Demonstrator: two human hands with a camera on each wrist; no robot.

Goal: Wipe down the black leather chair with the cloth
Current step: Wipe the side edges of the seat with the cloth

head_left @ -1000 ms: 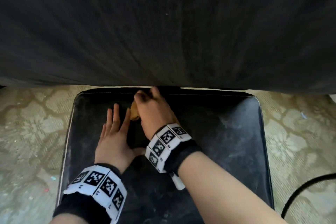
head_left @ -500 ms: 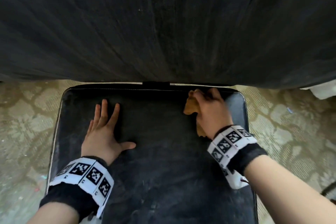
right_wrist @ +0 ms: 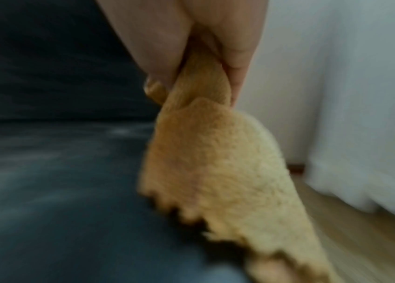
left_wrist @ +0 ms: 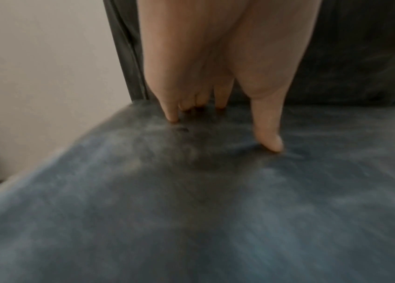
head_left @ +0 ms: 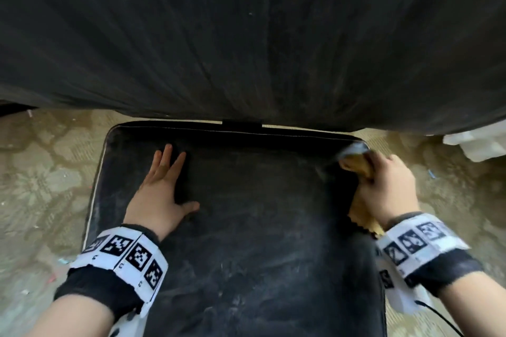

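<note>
While the head view looks straight down, the black leather chair (head_left: 246, 227) shows its dusty seat below and its dark backrest filling the upper frame. The left hand (head_left: 158, 194) lies flat on the seat's left part, fingers straight and spread, gripping nothing. The right hand (head_left: 383, 186) is at the seat's far right corner, curled round the tan cloth (head_left: 358, 169), which pokes out ahead of the knuckles and again by the wrist. A patterned carpet (head_left: 41, 186) lies around the seat.

From the left wrist view, blurred, the fingertips (left_wrist: 270, 141) press the greyish seat surface near the gap below the backrest; a pale wall (left_wrist: 46, 76) stands beyond the seat's edge, unseen from above.

Only the right wrist view shows the clench from beneath: thumb and fingers pinch the cloth's bunched top, and its fluffy body with a scalloped edge (right_wrist: 215, 172) hangs down onto the seat's right edge, beside a white drape (right_wrist: 361, 114) and a wooden floor strip (right_wrist: 361, 239).
</note>
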